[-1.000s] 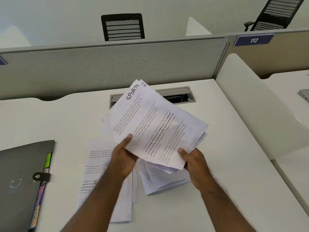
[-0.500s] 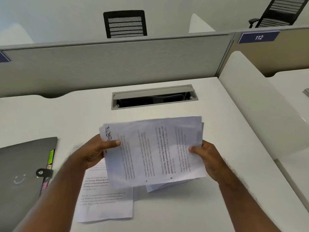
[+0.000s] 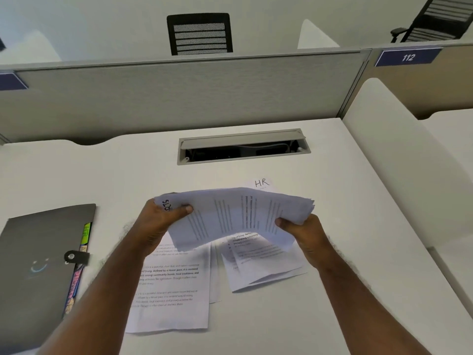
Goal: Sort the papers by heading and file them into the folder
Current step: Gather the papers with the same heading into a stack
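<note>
— What step is the person doing?

— Still sorting, I'd say. The left hand [image 3: 163, 221] and right hand [image 3: 304, 234] are each pinching an end of a stack [image 3: 238, 216] at mid-frame, thumbs on top, holding it sideways over the desk [image 3: 358, 206].

— And the rest?

— Two loose piles are lying below it: one [image 3: 174, 290] lower centre, one [image 3: 263, 267] to its right with an HR sheet [image 3: 262, 183] peeking out behind. The folder [image 3: 38, 265] is sitting closed at the lower left.

— Next?

— Probably squaring the stack, then setting it down. Bare desk is lying open on the right; the cable slot [image 3: 243, 147] above is worth avoiding.
</note>
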### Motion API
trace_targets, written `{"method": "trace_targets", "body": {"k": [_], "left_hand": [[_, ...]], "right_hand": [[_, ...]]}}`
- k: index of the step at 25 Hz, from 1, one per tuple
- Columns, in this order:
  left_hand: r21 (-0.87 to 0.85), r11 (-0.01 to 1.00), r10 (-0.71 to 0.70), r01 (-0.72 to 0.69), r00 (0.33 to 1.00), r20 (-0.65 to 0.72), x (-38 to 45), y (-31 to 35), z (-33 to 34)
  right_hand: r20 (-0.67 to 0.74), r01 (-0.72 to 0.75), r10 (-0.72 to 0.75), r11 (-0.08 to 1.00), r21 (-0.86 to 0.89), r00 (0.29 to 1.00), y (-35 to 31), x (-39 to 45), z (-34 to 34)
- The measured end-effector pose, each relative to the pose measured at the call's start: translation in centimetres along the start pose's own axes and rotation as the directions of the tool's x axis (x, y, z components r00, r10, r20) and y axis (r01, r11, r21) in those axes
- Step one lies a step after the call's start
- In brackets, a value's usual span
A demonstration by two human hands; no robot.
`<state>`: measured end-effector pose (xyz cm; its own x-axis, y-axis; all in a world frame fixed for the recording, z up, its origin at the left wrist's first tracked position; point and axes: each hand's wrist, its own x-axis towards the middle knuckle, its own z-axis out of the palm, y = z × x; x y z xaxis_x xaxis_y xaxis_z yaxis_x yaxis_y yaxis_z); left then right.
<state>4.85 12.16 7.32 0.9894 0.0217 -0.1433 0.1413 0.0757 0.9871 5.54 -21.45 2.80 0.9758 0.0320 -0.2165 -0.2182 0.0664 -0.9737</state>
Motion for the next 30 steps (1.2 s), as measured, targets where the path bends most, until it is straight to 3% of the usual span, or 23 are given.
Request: {"method": "trace_targets", "body": {"k": [10, 15, 18, 20, 22, 24, 28, 30], "left_hand": [[-0.022, 0.988, -0.157, 0.155, 0.979, -0.132, -0.7, -4.4, 0.8], [0.077, 0.994, -0.073, 0.082, 0.991, -0.116, -0.2, -2.0, 0.4], [0.129, 0.989, -0.056, 0.069, 0.994, -0.099, 0.4, 1.3, -1.6], [0.244, 0.966, -0.076, 0.087, 0.996, -0.054, 0.6, 3.5, -3.7], [0.373, 0.922, -0.133, 0.106, 0.99, 0.046, 0.4, 5.5, -5.7], [0.486, 0.86, -0.234, 0.152, 0.966, 0.111, 0.4, 6.8, -7.0], [0.625, 0.757, -0.361, 0.192, 0.919, 0.155, 0.6, 7.6, -7.7], [0.645, 0.735, -0.394, 0.209, 0.905, 0.157, 0.5, 7.8, -8.1]], "right_hand": [[0.001, -0.091, 0.091, 0.996, -0.005, 0.996, 2.6, -0.6, 1.3], [-0.035, -0.032, 0.032, 0.999, 0.006, 0.999, 1.0, -0.5, 1.8], [0.092, 0.02, -0.014, 0.998, -0.068, 0.996, -1.2, -0.5, 2.5], [0.298, -0.022, 0.034, 0.999, -0.042, 0.954, -3.3, -0.5, 2.5], [0.475, -0.167, 0.146, 0.986, 0.001, 0.868, -5.6, -0.3, 2.0], [0.595, -0.252, 0.262, 0.962, -0.102, 0.76, -7.6, 0.2, 1.9], [0.654, -0.149, 0.468, 0.863, -0.482, 0.594, -7.5, 0.1, 5.5], [0.635, -0.078, 0.476, 0.832, -0.549, 0.608, -5.6, -0.4, 8.2]]}}
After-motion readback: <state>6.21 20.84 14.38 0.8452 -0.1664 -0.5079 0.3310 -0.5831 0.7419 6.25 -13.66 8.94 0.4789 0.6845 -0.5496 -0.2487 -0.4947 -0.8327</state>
